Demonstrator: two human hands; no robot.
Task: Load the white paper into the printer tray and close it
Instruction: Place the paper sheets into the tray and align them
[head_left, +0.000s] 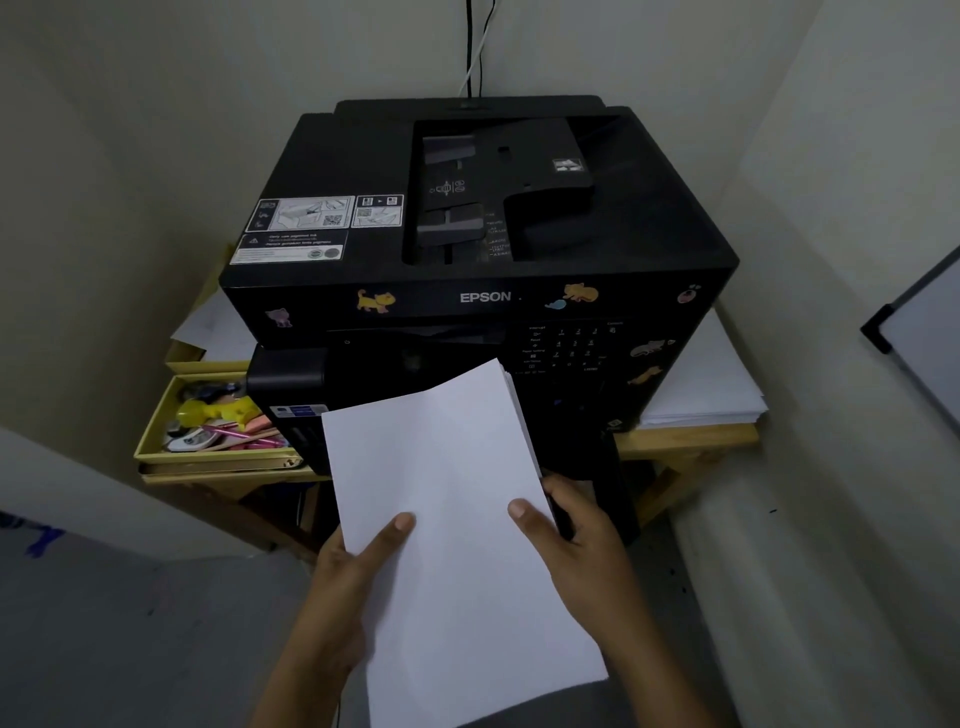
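A thin stack of white paper (447, 499) is held in front of a black Epson printer (478, 249), its far end tilted up toward the printer's front. My left hand (348, 577) grips the stack's left edge, thumb on top. My right hand (576, 540) grips the right edge, thumb on top. Below the printer's front a black tray (615, 483) juts out toward me; the paper hides most of it.
The printer stands on a wooden table (691, 447) in a corner. A yellow box (156, 431) of small items sits at the left. More white sheets (711, 384) lie at the right. A whiteboard edge (914, 332) is far right.
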